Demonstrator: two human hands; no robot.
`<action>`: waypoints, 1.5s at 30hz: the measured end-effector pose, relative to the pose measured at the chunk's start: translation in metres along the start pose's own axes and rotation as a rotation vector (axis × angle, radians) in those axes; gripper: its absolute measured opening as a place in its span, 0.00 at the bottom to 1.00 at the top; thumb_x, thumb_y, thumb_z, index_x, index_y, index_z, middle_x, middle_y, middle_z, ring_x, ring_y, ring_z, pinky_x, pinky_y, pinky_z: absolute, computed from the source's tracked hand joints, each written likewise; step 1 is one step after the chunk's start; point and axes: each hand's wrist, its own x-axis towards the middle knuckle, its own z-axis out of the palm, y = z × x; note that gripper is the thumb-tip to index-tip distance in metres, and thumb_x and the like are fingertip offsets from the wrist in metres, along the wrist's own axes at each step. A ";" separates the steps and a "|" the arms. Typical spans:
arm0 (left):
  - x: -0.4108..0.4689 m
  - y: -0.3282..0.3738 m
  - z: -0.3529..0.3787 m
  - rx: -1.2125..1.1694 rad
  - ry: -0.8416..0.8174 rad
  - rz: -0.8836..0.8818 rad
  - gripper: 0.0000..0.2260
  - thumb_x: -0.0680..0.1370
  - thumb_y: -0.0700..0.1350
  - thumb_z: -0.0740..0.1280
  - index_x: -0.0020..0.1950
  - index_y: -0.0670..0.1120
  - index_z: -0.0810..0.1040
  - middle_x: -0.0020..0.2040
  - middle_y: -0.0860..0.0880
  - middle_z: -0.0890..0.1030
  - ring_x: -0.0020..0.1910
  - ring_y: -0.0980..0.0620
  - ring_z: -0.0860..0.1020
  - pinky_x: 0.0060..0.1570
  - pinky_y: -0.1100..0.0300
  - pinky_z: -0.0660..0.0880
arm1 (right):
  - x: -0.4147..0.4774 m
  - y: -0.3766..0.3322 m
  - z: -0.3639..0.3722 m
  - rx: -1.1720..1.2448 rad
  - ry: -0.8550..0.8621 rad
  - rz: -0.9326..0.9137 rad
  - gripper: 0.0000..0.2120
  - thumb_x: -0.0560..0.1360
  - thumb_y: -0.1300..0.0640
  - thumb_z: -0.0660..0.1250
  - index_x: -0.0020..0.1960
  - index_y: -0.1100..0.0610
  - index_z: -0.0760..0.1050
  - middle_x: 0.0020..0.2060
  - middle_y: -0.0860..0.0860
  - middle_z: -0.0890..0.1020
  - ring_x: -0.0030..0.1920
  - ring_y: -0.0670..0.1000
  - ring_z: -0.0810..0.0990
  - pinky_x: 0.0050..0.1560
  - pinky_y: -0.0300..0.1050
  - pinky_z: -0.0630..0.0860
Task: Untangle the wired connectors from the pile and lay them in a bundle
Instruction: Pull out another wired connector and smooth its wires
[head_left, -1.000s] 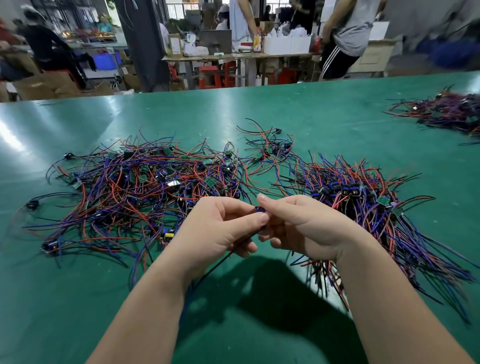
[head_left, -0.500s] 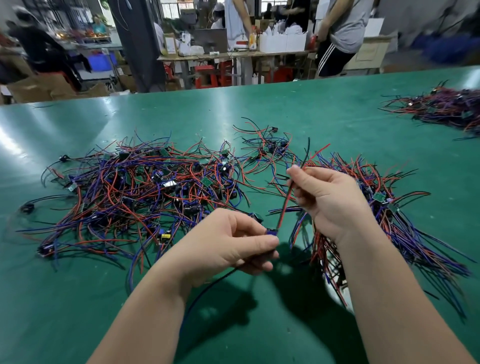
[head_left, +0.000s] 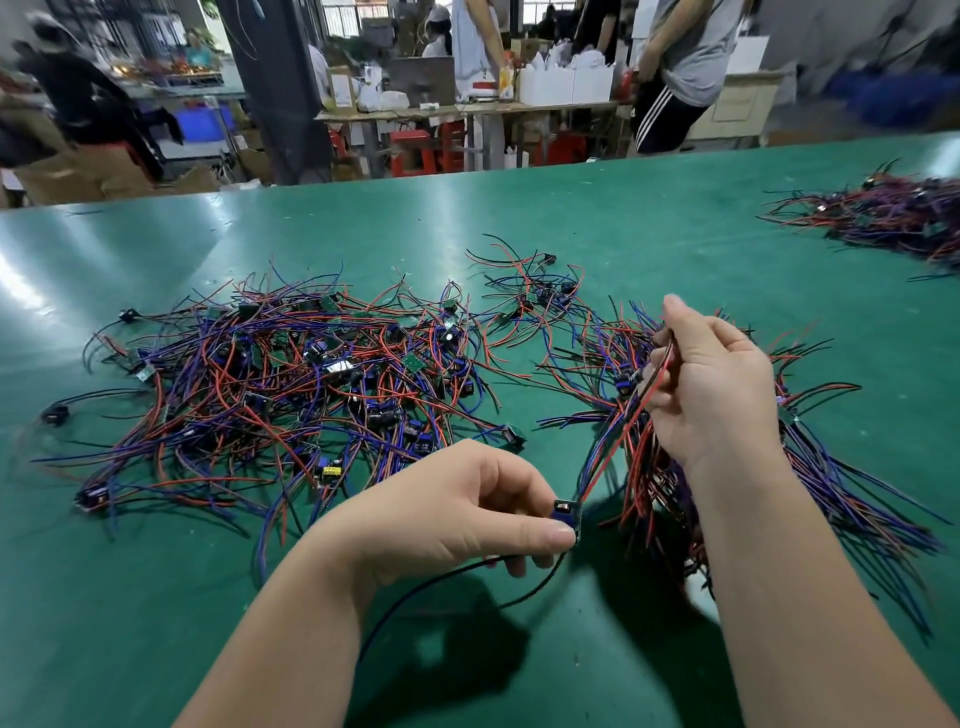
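Observation:
A tangled pile of red, blue and black wired connectors (head_left: 291, 384) sprawls over the left middle of the green table. A straighter bundle of the same connectors (head_left: 810, 483) lies to the right, partly under my right forearm. My left hand (head_left: 457, 525) pinches one small blue connector (head_left: 565, 512) between thumb and fingers near the table's front. Its red and blue wires (head_left: 618, 436) run taut up to my right hand (head_left: 711, 384), which pinches them above the bundle. A black wire (head_left: 519, 587) droops from the connector under my left hand.
A second heap of wired connectors (head_left: 893, 218) lies at the table's far right. Bare green table (head_left: 571, 675) spreads in front of me. Beyond the far edge stand people, workbenches, red stools and cardboard boxes.
My hands have drawn apart: the right one rose up and to the right, sliding along the red and blue wires, while the left stayed low with the connector.

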 end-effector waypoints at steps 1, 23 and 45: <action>0.000 0.002 0.001 -0.044 0.002 0.020 0.02 0.72 0.44 0.72 0.41 0.47 0.81 0.35 0.50 0.82 0.31 0.55 0.78 0.33 0.66 0.73 | 0.001 0.000 0.001 0.018 -0.012 0.062 0.17 0.80 0.50 0.62 0.35 0.57 0.70 0.20 0.48 0.72 0.20 0.44 0.68 0.20 0.30 0.60; 0.015 0.010 0.000 -0.662 0.557 0.090 0.15 0.58 0.58 0.74 0.35 0.51 0.79 0.30 0.57 0.74 0.25 0.61 0.71 0.24 0.68 0.68 | -0.038 0.031 0.024 -0.273 -0.699 -0.243 0.10 0.62 0.60 0.74 0.43 0.57 0.81 0.31 0.48 0.83 0.31 0.44 0.80 0.36 0.35 0.77; 0.007 0.002 -0.016 -0.712 0.373 0.284 0.25 0.50 0.63 0.81 0.39 0.51 0.82 0.43 0.51 0.85 0.39 0.55 0.83 0.31 0.62 0.78 | -0.033 0.006 0.012 0.264 -1.130 0.392 0.08 0.70 0.56 0.72 0.39 0.60 0.77 0.31 0.51 0.77 0.29 0.46 0.76 0.30 0.34 0.74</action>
